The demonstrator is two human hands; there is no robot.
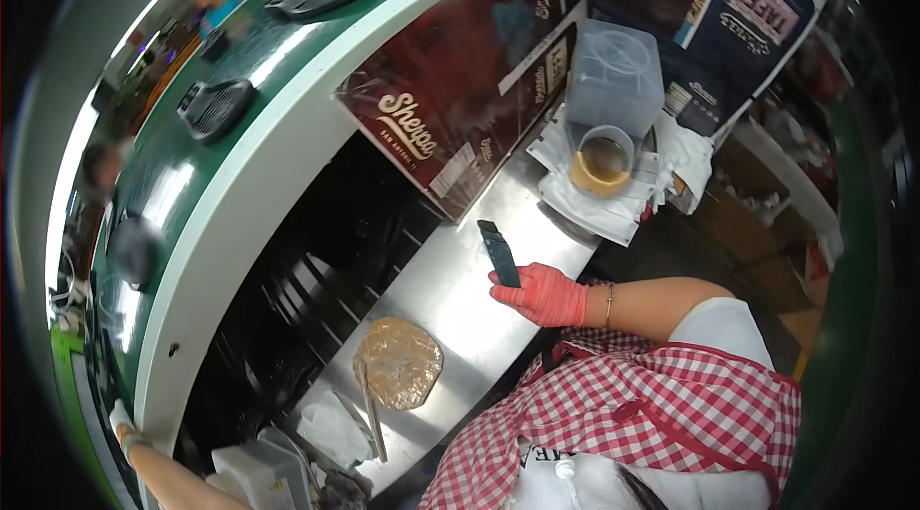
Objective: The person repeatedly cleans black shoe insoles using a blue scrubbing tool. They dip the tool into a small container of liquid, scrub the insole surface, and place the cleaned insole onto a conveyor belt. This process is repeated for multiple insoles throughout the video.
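Red-checked apron (661, 405) fills the foreground as the red-gloved right hand (541, 294) grips a dark phone (499, 253) above the steel counter (450, 289); the left hand (123, 419), at the counter's rim, shows no clear grasp.

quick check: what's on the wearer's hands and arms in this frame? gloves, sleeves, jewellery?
The right hand wears a thin red-pink glove that ends at the wrist, with a slim bracelet just behind it. The forearm is bare up to a short white sleeve, beside a red-and-white checked apron. The left hand, at the lower left edge, seems to wear a pale glove; its forearm is bare. No markings legible.
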